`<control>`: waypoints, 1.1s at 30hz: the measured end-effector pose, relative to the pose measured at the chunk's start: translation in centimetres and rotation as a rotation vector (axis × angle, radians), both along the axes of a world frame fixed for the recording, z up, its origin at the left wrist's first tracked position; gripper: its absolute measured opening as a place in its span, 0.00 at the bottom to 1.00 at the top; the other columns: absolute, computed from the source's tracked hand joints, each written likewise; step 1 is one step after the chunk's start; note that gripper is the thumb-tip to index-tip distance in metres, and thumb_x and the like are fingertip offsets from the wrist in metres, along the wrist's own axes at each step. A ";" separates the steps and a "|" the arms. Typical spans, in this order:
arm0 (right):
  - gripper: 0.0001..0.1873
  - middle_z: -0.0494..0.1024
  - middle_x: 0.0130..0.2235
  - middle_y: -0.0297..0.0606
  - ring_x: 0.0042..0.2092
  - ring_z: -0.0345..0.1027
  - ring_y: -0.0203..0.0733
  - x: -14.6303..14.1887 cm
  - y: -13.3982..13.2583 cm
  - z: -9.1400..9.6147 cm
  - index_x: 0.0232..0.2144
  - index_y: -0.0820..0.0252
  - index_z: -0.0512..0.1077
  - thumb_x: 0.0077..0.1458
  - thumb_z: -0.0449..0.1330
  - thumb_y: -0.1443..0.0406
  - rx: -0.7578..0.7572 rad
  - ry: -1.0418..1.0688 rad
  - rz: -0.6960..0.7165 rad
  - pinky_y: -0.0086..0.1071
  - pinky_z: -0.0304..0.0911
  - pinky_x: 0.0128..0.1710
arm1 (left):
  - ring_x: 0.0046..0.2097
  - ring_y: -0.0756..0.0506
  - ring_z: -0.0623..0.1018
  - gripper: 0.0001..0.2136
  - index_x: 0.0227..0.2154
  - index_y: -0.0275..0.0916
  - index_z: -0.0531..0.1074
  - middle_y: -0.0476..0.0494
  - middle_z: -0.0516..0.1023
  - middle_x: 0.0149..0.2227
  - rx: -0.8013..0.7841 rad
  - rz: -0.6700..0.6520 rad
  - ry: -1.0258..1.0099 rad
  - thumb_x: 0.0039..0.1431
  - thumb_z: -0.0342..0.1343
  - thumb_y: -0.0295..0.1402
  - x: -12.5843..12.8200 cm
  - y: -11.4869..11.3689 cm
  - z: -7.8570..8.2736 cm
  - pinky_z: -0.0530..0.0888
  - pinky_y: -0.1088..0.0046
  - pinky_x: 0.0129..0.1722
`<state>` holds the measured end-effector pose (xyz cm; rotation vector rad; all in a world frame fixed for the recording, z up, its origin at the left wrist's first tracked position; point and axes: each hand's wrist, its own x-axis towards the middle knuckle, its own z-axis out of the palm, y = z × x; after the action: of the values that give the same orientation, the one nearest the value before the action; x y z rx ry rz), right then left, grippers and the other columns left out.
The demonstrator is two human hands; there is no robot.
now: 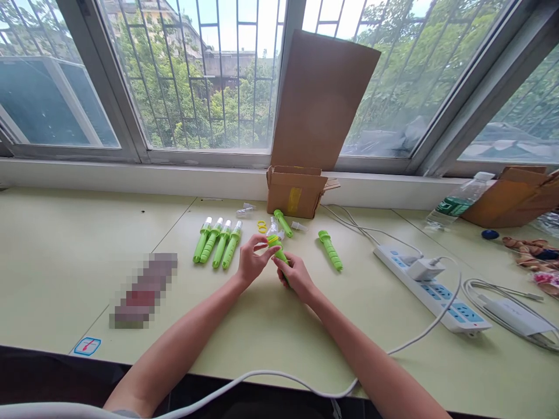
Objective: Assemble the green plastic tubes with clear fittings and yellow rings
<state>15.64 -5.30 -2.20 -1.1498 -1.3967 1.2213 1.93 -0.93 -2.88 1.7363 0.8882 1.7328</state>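
Observation:
My right hand (296, 276) is wrapped round a green plastic tube (278, 251) and holds it tilted over the pale green table (65, 273). My left hand (253, 258) pinches the clear cap end of that same tube. To the left lies a row of several finished green tubes with clear caps (217, 242). Two loose green tubes lie further back (283, 222) and to the right (331, 250). Yellow rings (261, 226) and small clear caps (245, 210) lie behind my hands.
A small open cardboard box (294, 192) stands at the window sill with a cardboard sheet (321, 99) leaning behind it. A white power strip (432, 291) with cables, a water bottle (458, 203) and another carton (515, 195) are on the right. A blurred patch (144, 289) lies left.

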 end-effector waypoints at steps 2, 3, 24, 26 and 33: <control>0.18 0.65 0.19 0.29 0.18 0.56 0.32 -0.1 0.1 0.1 0.27 0.59 0.67 0.48 0.60 0.50 0.073 -0.077 -0.089 0.27 0.53 0.17 | 0.35 0.48 0.79 0.13 0.33 0.38 0.70 0.46 0.77 0.33 0.005 0.046 0.017 0.48 0.64 0.40 -0.1 0.0 0.0 0.81 0.63 0.38; 0.19 0.65 0.19 0.29 0.19 0.56 0.33 -0.2 0.1 0.1 0.28 0.59 0.67 0.48 0.60 0.49 0.104 -0.112 -0.120 0.27 0.53 0.18 | 0.35 0.48 0.79 0.13 0.33 0.38 0.71 0.46 0.77 0.33 0.014 0.063 0.033 0.48 0.64 0.40 -0.1 0.0 0.0 0.81 0.63 0.38; 0.19 0.60 0.17 0.25 0.15 0.48 0.27 -0.3 -0.6 0.4 0.28 0.58 0.63 0.47 0.60 0.50 -0.156 0.233 0.044 0.24 0.43 0.13 | 0.36 0.48 0.78 0.15 0.33 0.38 0.70 0.47 0.74 0.33 0.005 0.004 0.078 0.47 0.64 0.41 -0.1 -0.1 0.6 0.81 0.65 0.37; 0.18 0.60 0.17 0.24 0.15 0.48 0.27 -0.2 -0.6 0.5 0.28 0.58 0.63 0.48 0.59 0.50 -0.185 0.266 0.059 0.24 0.42 0.13 | 0.36 0.48 0.78 0.15 0.33 0.38 0.70 0.47 0.74 0.33 -0.004 -0.013 0.067 0.46 0.64 0.41 -0.1 0.0 0.7 0.81 0.65 0.37; 0.17 0.59 0.16 0.24 0.15 0.47 0.28 -0.1 -0.5 0.6 0.28 0.58 0.64 0.49 0.59 0.51 -0.223 0.288 0.096 0.24 0.42 0.13 | 0.38 0.47 0.78 0.15 0.33 0.37 0.70 0.45 0.75 0.35 -0.038 -0.039 0.027 0.48 0.64 0.41 0.1 -0.1 0.7 0.81 0.63 0.37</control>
<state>15.53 -5.83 -1.62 -1.0150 -1.1303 1.5749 2.06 -1.07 -2.19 1.7445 0.8877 1.6607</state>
